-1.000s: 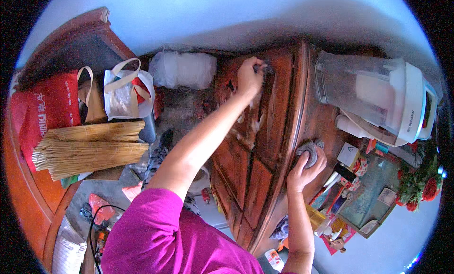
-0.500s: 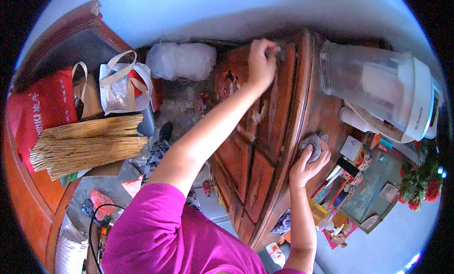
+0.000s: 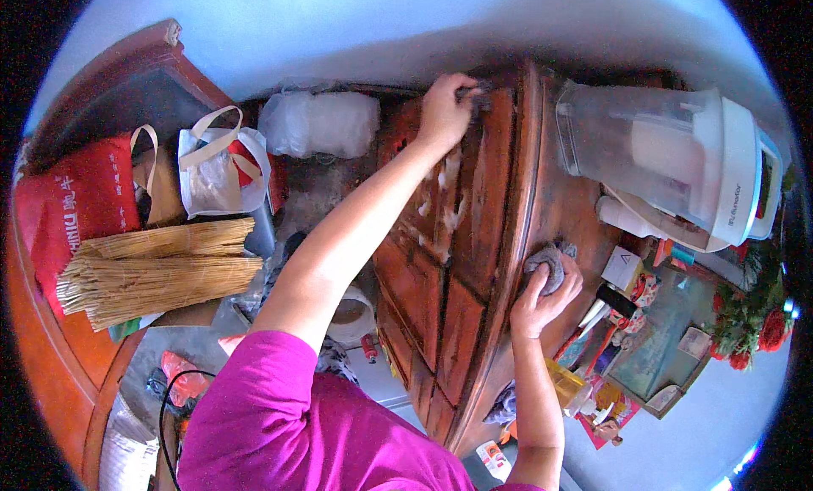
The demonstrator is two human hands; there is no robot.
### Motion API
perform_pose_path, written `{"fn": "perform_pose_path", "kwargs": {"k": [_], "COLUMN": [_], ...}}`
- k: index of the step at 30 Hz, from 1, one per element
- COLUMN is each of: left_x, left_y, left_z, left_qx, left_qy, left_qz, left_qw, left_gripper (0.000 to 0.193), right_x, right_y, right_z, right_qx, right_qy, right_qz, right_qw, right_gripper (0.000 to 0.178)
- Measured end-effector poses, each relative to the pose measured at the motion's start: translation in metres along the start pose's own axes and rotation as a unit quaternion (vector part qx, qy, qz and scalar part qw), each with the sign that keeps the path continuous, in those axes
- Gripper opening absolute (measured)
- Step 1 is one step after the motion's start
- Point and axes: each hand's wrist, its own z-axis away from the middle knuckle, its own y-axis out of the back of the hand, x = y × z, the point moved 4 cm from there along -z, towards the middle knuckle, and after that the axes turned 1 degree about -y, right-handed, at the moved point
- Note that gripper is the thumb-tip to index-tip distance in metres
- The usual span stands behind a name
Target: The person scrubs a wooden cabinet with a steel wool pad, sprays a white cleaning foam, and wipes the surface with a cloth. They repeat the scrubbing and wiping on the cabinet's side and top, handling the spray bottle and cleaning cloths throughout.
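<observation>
My left hand point(image 3: 445, 114) reaches to the far end of the carved wooden cabinet front point(image 3: 461, 313). Its fingers are closed round a small dark object, blurred by motion, pressed near the door panel; its kind I cannot make out. White foam-like streaks point(image 3: 453, 212) lie on the carved panel just nearer than that hand. On the brown cabinet top point(image 3: 550, 173), my right hand point(image 3: 546, 300) rests with a crumpled grey cloth point(image 3: 546, 267) gripped between thumb and fingers.
A clear plastic container with a white lid point(image 3: 652, 161) lies on the cabinet top, near a small tray point(image 3: 660, 347) and red flowers point(image 3: 771, 330). Leftward are a plastic-wrapped bundle point(image 3: 322, 123), a white bag point(image 3: 224, 169), a red bag point(image 3: 76, 203) and bundled straw-coloured sticks point(image 3: 161, 271).
My left hand has shifted slightly left along the far part of the panel. The right hand still holds the cloth at nearly the same spot. The whole view has turned a little.
</observation>
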Motion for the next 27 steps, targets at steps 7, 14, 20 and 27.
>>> {"fn": "perform_pose_path", "kwargs": {"k": [7, 14, 20, 27], "left_x": [-0.040, 0.037, 0.007, -0.037], "left_y": [0.003, -0.003, -0.003, 0.013], "left_z": [-0.006, -0.026, -0.030, -0.023], "left_qx": [0.000, 0.024, -0.067, -0.095], "left_qy": [0.014, -0.125, -0.105, -0.093], "left_qz": [-0.038, 0.093, 0.003, -0.097], "left_qw": [0.999, 0.987, 0.992, 0.986], "left_gripper": [0.017, 0.018, 0.020, 0.020], "right_x": [-0.006, -0.006, 0.001, -0.003], "right_y": [-0.002, 0.004, 0.000, 0.000], "right_z": [-0.005, 0.000, -0.001, -0.001], "right_qx": [-0.007, -0.018, -0.004, -0.018], "right_qy": [-0.003, -0.014, -0.009, -0.009], "right_qz": [-0.004, 0.001, 0.006, 0.001], "right_qw": [1.000, 1.000, 1.000, 1.000], "right_gripper": [0.033, 0.033, 0.034, 0.034]}}
